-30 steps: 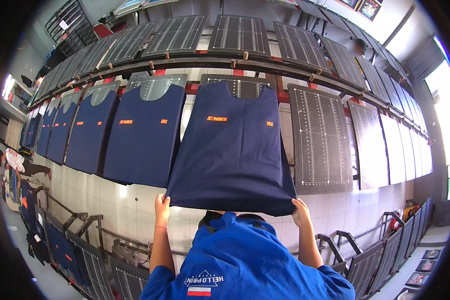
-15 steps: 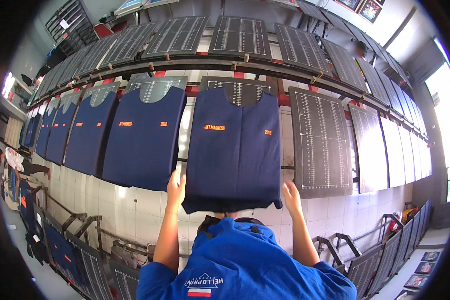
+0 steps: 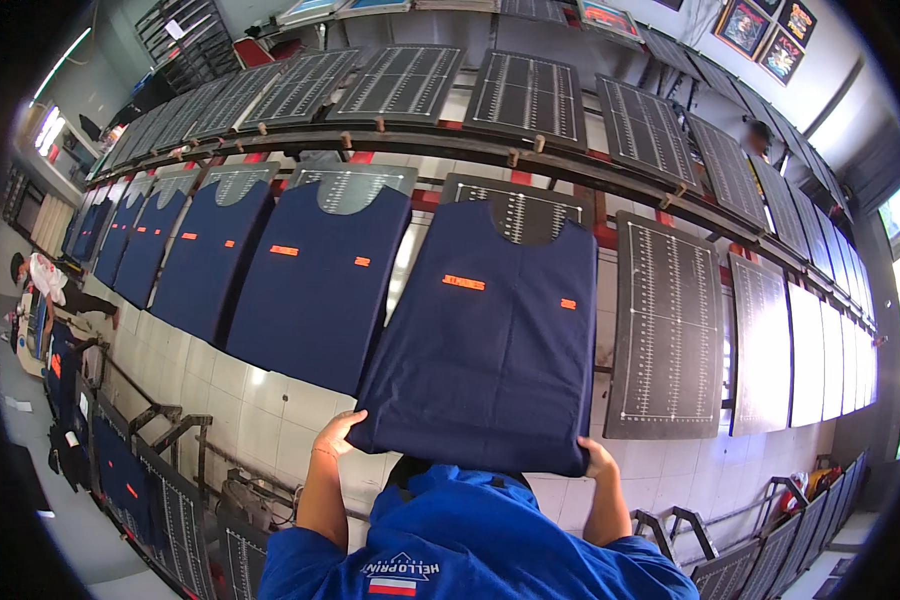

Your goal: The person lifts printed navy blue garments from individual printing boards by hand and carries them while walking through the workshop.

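In front of me a navy shirt [image 3: 480, 350] with small orange printing on its chest lies over a dark board [image 3: 530, 205] marked with white ruler lines, which shows through its neck opening. At the shirt's lower left corner, my left hand [image 3: 338, 432] is closed on the fabric. My right hand [image 3: 598, 460] grips the lower right corner in the same way. The cloth between them is drawn toward me, with soft creases near the hem. Fingers under the fabric are hidden.
To the left, several more navy shirts [image 3: 320, 280] cover boards in the same row. A bare ruled board [image 3: 667, 330] stands just to the right. Behind runs a rail [image 3: 450, 140] with another row of boards. A person [image 3: 55, 285] is at the far left.
Both hands, earlier beside the shirt with fingers apart from its corners, have come down and in and taken hold of its lower corners. The hem is pulled nearer me; the view has shifted.
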`<state>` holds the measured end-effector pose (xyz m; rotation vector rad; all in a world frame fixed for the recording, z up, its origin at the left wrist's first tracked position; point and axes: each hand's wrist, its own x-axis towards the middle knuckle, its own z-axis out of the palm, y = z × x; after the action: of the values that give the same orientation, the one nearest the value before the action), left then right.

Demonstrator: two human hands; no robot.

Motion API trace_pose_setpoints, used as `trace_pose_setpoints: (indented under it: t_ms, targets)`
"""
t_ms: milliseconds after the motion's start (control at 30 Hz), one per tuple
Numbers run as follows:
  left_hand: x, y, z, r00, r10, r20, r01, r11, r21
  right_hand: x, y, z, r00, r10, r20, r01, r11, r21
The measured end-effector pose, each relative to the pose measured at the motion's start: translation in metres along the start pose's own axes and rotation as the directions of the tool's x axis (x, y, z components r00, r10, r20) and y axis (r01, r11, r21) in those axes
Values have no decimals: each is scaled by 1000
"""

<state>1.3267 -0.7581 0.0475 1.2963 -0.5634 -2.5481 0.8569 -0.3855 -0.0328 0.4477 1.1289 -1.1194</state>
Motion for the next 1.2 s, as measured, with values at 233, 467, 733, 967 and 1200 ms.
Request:
trace_pose_setpoints:
  t_ms: [233,467,733,967,1200]
  targets:
    - [-41,128,93,780,599,180,-626,747,223,-106,-81,82,375,-923,-81,902,384,-197]
    - [-79,314,85,355,798,488,-840,501,-209,-223,-117,221,-7,-998,-61,917,-31,397]
    - [-216,481,39,83,898,432,-956,194,-221,-296,-59,486,-330,-938,-104,943,-332,9]
    - [-188,570,-39,506,819,272,-863,482,153,-175,-113,582,46,-993,107,945,9,-326]
    - [-165,640,-73,609,702,370,-728,679,-92,-164,-128,674,240,-965,107,970,235,-62]
